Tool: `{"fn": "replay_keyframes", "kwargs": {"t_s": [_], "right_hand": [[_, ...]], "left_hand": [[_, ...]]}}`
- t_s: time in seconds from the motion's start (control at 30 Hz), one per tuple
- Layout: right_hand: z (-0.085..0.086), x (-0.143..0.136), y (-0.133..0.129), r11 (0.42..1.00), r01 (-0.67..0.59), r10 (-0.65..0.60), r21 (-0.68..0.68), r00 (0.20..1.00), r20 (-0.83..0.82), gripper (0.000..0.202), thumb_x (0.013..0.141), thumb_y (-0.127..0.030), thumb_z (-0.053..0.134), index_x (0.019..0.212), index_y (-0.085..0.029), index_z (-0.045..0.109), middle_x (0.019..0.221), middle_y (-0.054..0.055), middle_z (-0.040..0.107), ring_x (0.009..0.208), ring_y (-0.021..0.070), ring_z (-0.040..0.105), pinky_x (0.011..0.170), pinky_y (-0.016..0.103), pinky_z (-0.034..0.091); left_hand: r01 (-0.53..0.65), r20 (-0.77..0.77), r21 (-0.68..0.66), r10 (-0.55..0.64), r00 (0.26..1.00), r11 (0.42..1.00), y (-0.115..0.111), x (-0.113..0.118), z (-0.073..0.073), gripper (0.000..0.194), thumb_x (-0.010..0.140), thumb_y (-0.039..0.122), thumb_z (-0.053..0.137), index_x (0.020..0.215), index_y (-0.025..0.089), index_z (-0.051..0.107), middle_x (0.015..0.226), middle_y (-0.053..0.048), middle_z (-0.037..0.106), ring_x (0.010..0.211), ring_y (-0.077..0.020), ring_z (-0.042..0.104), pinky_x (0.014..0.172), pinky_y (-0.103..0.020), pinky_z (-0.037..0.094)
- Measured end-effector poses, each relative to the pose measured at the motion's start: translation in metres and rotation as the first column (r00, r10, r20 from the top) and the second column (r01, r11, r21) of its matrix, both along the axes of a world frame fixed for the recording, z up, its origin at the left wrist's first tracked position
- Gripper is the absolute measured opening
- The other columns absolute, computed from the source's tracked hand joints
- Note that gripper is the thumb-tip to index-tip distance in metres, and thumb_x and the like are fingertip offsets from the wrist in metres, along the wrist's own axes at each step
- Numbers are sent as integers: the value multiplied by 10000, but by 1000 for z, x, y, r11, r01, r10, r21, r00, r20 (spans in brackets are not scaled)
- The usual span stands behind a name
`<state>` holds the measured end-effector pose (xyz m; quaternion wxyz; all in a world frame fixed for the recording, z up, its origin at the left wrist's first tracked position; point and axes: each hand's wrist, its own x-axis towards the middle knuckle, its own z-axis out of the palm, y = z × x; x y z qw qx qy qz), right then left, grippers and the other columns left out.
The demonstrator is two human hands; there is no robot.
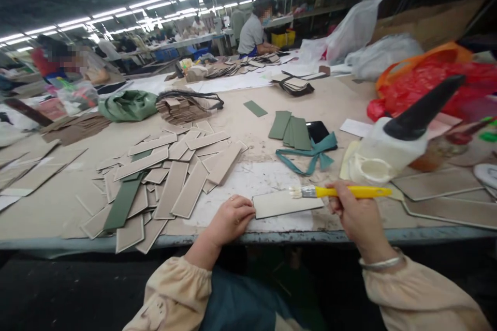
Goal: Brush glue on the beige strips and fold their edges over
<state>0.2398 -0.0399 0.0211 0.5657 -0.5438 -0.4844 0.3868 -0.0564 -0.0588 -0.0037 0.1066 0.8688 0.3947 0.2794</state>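
The left hand (235, 217) touches the left end of a pale panel (285, 206) near the table's (337, 103) front edge; whether it grips, I cannot tell. The right hand (355, 212), well apart, is closed around a yellow brush (355, 192), bristles at the panel's far edge. Heaped strips (171, 191) crowd the left; green pieces (298, 132) lie beyond, a white container (404, 150) just beyond the brush, a red bag (442, 85) farther back.
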Motion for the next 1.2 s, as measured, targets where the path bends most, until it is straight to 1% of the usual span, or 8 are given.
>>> {"fn": "replay_keyframes", "kwargs": {"t_s": [0.1, 0.23, 0.4, 0.5, 0.67, 0.87, 1.03, 1.2], "right_hand": [[-2, -22, -5, 985, -129, 130, -113, 992, 3, 424, 835, -583, 565, 856, -163, 620, 495, -24, 512, 424, 123, 466, 404, 247, 377], [-4, -40, -6, 965, -228, 237, -128, 970, 60, 391, 838, -562, 581, 862, -172, 601, 519, -26, 538, 451, 128, 486, 448, 251, 407], [-10, -53, -3, 959, -254, 265, -123, 960, 87, 384, 853, -565, 559, 855, -182, 590, 514, -32, 543, 441, 131, 495, 461, 255, 415], [-13, -61, -4, 947, -294, 310, -127, 942, 131, 373, 869, -557, 540, 861, -189, 599, 521, -30, 556, 444, 135, 512, 476, 258, 428], [-14, -71, -5, 940, -323, 339, -105, 914, 223, 340, 887, -530, 516, 868, -203, 610, 524, -30, 570, 455, 147, 538, 498, 267, 439], [-15, -66, -1, 961, -275, 264, -36, 871, 414, 314, 912, -478, 481, 855, -210, 634, 579, -17, 617, 517, 159, 574, 600, 286, 466], [-13, -45, 4, 976, -214, 167, 29, 834, 527, 341, 918, -472, 460, 810, -204, 642, 625, 4, 643, 580, 173, 615, 645, 288, 471], [-10, -19, 7, 994, -104, 60, 40, 804, 591, 348, 911, -474, 457, 825, -191, 642, 646, 17, 668, 594, 182, 636, 622, 282, 474]], "left_hand": [[57, -18, -24, -58, 998, 998, 0, -1, -1, 174, 887, 156, 542, 946, 183, 703, 937, -82, 671, 892, -177, 589, 795, -328, 512], [77, -22, -49, -79, 997, 996, 0, -1, -1, 160, 887, 173, 551, 920, 174, 707, 930, -84, 671, 890, -176, 596, 795, -322, 518], [85, -30, -21, -86, 996, 996, 1, -2, -3, 161, 891, 178, 555, 903, 184, 715, 916, -77, 688, 861, -168, 612, 781, -312, 526], [82, -32, 17, -81, 996, 996, 2, -2, -6, 158, 888, 183, 562, 903, 189, 719, 901, -75, 704, 845, -168, 626, 783, -320, 530], [86, -51, 46, -83, 995, 995, 3, -1, -5, 159, 882, 176, 562, 889, 189, 720, 875, -68, 715, 828, -166, 635, 787, -327, 529], [81, -39, 42, -79, 996, 996, 3, 1, -4, 166, 881, 169, 554, 874, 193, 719, 859, -64, 711, 822, -164, 636, 786, -330, 531], [89, -4, 33, -89, 996, 995, 3, 2, -4, 165, 877, 155, 556, 852, 184, 716, 866, -67, 711, 828, -169, 631, 779, -332, 536], [90, 1, 18, -90, 996, 996, 3, 4, 0, 179, 880, 149, 550, 812, 184, 711, 853, -66, 707, 829, -169, 624, 779, -331, 537]]}}
